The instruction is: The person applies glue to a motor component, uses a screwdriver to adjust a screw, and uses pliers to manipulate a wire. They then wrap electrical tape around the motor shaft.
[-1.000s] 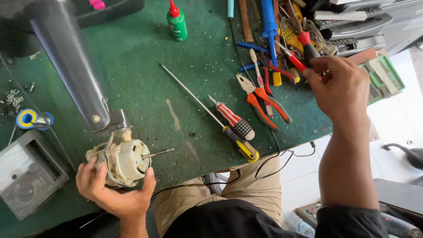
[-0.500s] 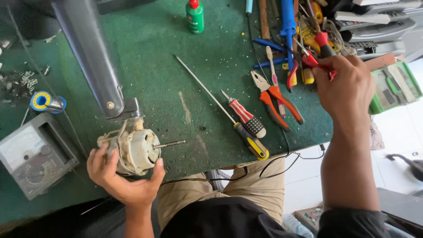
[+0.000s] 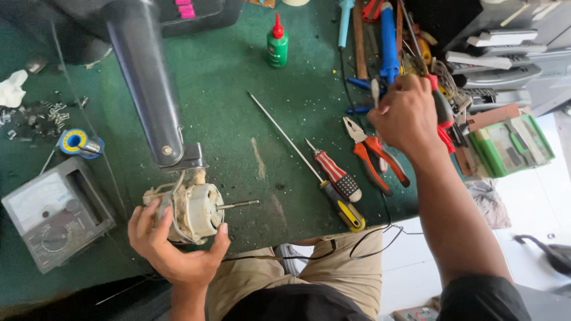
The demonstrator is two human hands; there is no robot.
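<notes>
Since the earlier frame, right hand (image 3: 405, 116) has shifted leftward over the tool pile, fingers now curled shut around a red-handled tool (image 3: 441, 110) near the bench's far right; left hand unchanged in place. Far left: grey analogue multimeter (image 3: 56, 211) at the near edge of the green bench mat (image 3: 238, 89); behind it a blue-and-yellow solder spool (image 3: 76, 142) and scattered small screws (image 3: 41, 113). Next: dark grey fan column (image 3: 146, 83), slanting down to a bracket just above the small electric motor (image 3: 191, 211). Motor sits at the near edge of the mat, shaft pointing right; left hand (image 3: 175, 249) cupped round it from below, fingers spread on its left side, thumb on its right. Centre, far edge: green glue bottle with red nozzle (image 3: 277, 43), upright. Centre-right: long yellow-handled screwdriver (image 3: 309, 166) lying diagonally, a shorter red-and-white striped screwdriver (image 3: 332, 171) just beside it. Right of these: orange-handled pliers (image 3: 372, 156), partly under the right wrist. Far right: blue-handled tools (image 3: 388, 44) in the pile, and a green tray of small parts (image 3: 511, 145) at the bench edge.
</notes>
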